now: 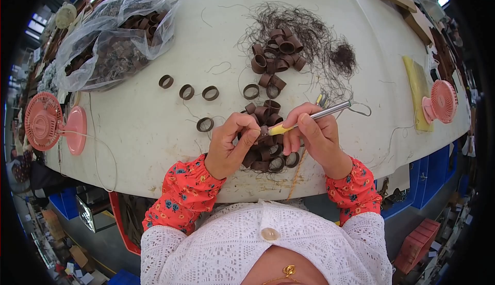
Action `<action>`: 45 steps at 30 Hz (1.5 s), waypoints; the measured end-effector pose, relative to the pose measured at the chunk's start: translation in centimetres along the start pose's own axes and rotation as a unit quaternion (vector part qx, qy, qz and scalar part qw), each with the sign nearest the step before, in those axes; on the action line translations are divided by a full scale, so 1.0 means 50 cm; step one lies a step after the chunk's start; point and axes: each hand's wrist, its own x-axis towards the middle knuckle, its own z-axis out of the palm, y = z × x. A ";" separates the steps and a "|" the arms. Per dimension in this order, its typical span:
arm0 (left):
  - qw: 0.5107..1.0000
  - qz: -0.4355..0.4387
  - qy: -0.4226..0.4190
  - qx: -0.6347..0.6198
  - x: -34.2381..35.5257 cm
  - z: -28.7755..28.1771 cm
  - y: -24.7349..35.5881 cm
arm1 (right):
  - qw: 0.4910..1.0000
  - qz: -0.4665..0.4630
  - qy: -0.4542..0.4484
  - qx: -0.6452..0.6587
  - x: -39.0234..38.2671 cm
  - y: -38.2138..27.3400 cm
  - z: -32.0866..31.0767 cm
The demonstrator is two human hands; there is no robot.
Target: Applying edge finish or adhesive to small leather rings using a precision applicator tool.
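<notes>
Over a near pile of brown leather-like loops (276,164), my two hands meet. My left hand (227,146) is closed, thumb and forefinger pinching a small dark brown loop (264,130), partly hidden by the fingers. A slim pen-like tool with a silver shaft (332,110) and a yellow end is gripped in my right hand (318,135). Its yellow end points at the pinched loop; I cannot tell whether they touch. Several single loops (210,93) lie apart to the left, beyond my left hand.
A second heap of loops (283,50) lies farther off beside tangled dark threads (309,27). At the far left sits a clear plastic bag (111,53) of loops and scraps. Pink fans stand at the left (44,121) and right (442,101), near a yellow pad (416,91).
</notes>
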 end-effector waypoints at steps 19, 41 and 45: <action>0.993 0.031 0.075 0.080 0.012 -0.007 0.007 | 0.902 -0.187 0.000 -0.389 0.023 0.007 -0.003; 1.000 0.010 0.005 0.027 0.014 -0.018 -0.007 | 0.858 -0.295 -0.021 -0.421 0.026 0.006 -0.005; 0.995 -0.028 -0.017 -0.090 0.013 -0.011 0.007 | 0.858 -0.291 -0.029 -0.422 0.024 0.010 -0.004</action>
